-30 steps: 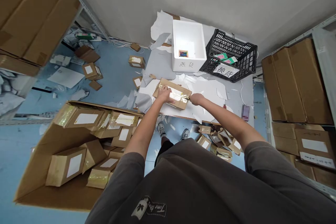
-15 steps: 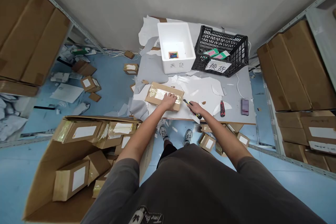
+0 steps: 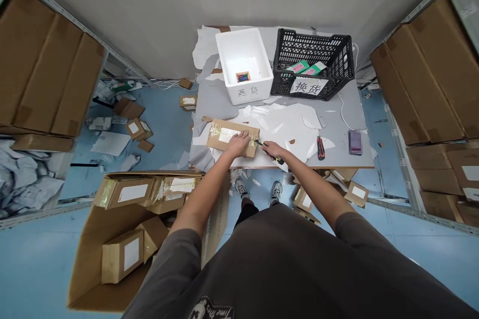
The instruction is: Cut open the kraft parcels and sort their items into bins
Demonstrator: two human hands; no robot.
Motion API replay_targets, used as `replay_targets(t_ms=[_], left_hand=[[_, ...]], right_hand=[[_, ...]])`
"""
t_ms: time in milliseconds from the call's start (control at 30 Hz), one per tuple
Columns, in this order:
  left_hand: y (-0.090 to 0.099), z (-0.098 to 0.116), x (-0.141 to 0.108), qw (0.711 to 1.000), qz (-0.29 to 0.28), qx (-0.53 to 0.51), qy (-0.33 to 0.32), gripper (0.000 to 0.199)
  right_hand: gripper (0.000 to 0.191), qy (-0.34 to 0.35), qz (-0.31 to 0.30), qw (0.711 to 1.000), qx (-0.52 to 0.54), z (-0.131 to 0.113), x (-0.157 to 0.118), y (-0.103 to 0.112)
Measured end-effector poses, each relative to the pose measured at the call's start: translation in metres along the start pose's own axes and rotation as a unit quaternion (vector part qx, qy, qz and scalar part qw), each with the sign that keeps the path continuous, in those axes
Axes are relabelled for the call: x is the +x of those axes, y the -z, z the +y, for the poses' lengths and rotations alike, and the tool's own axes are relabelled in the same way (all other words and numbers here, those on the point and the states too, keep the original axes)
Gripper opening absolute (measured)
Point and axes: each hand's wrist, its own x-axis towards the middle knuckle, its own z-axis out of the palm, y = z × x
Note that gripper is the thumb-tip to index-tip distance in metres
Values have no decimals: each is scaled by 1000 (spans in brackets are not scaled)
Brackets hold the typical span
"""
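Observation:
A taped cardboard box (image 3: 215, 135) with a white label lies on the table in front of me. My left hand (image 3: 238, 143) rests on its top near the right end, fingers spread over the label and tape. In my right hand (image 3: 273, 149) is a black and yellow utility knife (image 3: 279, 160), its tip at the box's right end. Whether the blade cuts into the tape is too small to tell. A red and black utility knife (image 3: 321, 148) lies on the table to the right of my right hand.
Behind the box stand a white foam box (image 3: 243, 94) and a black plastic crate (image 3: 333, 87) holding green and pink packets. A phone-like item (image 3: 355, 142) lies at the right. A large open carton (image 3: 86, 259) of parcels stands at lower left. Paper scraps (image 3: 295, 117) litter the table.
My right hand has brought the utility knife left, so its tip now meets the box's right end. My left hand stays on the box. The view has shifted slightly.

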Motion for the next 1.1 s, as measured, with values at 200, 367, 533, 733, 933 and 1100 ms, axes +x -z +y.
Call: replay_targets(t_ms=[200, 367, 533, 733, 933, 1100], left_hand=[[-2, -6, 9, 1000, -11, -8, -6, 105], [-6, -7, 9, 1000, -12, -9, -6, 102], [-1, -18, 8, 992, 54, -113, 0, 76], [10, -21, 33, 997, 59, -46, 32, 90], [-5, -19, 47, 998, 60, -8, 25, 87], [-22, -38, 37, 995, 86, 18, -53, 61]], right_hand=[[28, 4, -30, 997, 73, 6, -3, -7], [38, 10, -74, 994, 83, 15, -5, -20], [36, 10, -55, 998, 41, 26, -15, -9], [24, 45, 31, 998, -15, 20, -26, 18], [37, 50, 80, 970, -226, 1, -16, 17], [52, 63, 69, 933, -347, -6, -10, 19]])
